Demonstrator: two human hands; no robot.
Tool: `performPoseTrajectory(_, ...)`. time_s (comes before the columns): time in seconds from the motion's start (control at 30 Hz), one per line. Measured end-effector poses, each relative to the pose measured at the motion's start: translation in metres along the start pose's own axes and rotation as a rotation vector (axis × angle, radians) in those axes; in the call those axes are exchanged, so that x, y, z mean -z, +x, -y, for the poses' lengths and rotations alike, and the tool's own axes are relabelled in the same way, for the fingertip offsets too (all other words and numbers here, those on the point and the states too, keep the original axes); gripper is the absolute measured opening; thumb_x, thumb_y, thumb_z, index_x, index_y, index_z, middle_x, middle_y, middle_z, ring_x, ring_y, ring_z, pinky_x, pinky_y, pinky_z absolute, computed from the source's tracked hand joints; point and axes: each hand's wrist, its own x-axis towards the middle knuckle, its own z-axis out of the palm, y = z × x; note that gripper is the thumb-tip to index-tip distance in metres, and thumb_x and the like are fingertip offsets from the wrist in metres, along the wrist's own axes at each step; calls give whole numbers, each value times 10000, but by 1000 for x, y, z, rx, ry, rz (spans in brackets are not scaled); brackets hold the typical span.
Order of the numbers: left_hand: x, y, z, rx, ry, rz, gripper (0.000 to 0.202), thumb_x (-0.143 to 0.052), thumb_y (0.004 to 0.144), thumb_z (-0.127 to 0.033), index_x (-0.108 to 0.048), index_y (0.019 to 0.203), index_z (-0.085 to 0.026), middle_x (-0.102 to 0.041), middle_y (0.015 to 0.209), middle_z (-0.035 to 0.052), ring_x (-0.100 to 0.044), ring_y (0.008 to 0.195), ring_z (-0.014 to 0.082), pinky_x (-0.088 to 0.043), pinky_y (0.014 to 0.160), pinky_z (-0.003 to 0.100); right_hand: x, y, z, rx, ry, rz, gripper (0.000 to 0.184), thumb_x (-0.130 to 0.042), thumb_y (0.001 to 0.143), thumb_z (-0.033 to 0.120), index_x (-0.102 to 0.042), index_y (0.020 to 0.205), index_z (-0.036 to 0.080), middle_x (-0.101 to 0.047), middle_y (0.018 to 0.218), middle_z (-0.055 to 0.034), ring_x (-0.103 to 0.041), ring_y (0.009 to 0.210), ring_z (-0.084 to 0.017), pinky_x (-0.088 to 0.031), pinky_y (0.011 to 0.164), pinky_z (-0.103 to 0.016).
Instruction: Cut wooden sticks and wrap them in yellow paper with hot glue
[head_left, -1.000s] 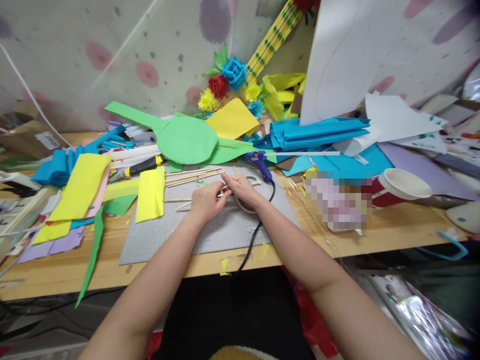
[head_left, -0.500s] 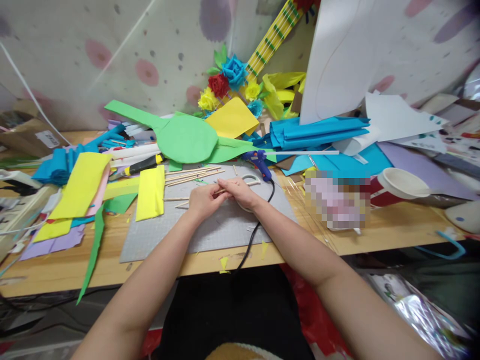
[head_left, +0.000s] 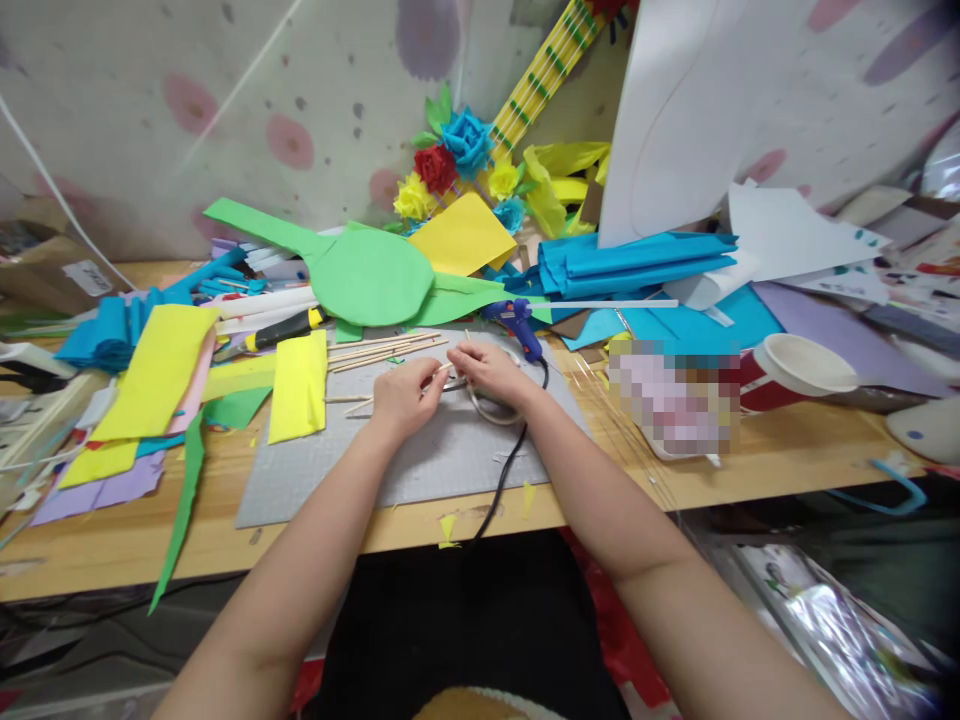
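Note:
Over the grey cutting mat (head_left: 442,460), my left hand (head_left: 401,397) and my right hand (head_left: 490,370) meet, both pinched on a thin wooden stick (head_left: 439,373) that runs between the fingertips. Under my right hand lies a ring of tape (head_left: 491,412). Several more wooden sticks (head_left: 382,350) lie on the mat just beyond my left hand. A blue glue gun (head_left: 516,322) rests past my right hand, its black cord (head_left: 504,478) trailing toward me over the table edge.
Yellow paper strips (head_left: 300,385), a green paper shape (head_left: 371,275), blue paper stacks (head_left: 630,265), paper flowers (head_left: 457,160) and a utility knife (head_left: 281,330) crowd the wooden table (head_left: 765,460). A red paper cup (head_left: 787,372) lies on its side at the right.
Both hands have shifted slightly away from me on the mat while staying pinched together on the stick; the stick now tilts up between the fingers.

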Motion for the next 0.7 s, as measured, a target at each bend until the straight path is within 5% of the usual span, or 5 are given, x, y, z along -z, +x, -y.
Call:
performPoseTrajectory(0.17, 13, 3, 20, 246, 52, -94, 363, -329, 867, -448, -620, 831, -234, -630, 719, 28, -552, 681, 176, -274, 560, 260, 21, -16, -7, 33, -490, -54, 247, -552, 752, 401, -573, 853, 177, -590, 919, -60, -485, 883, -180, -355, 782, -289)
performPoseTrajectory(0.33, 22, 8, 33, 459, 130, -46, 346, -328, 862, -414, -626, 891, -241, -656, 815, 77, -563, 688, 224, -287, 558, 283, 35, -23, -15, -130, -641, 108, 432, -645, 644, 397, -582, 1011, 178, -545, 1063, -100, -453, 1027, -240, -350, 892, -352)
performPoseTrajectory(0.53, 15, 9, 37, 445, 45, 5, 279, -390, 818, -368, -619, 754, -222, -636, 708, 63, -535, 630, 204, -310, 542, 275, 32, -21, -13, -171, -721, 147, 479, -671, 577, 321, -587, 1022, 164, -565, 1014, -111, -483, 980, -252, -382, 836, -344)
performPoseTrajectory(0.7, 21, 14, 56, 378, -477, 23, 275, -414, 773, -369, -616, 805, -185, -504, 589, -1, -432, 535, 131, -316, 511, 238, 38, -20, -12, -124, -676, 65, 275, -612, 620, 260, -608, 877, 164, -609, 914, -96, -535, 879, -223, -389, 757, -307)
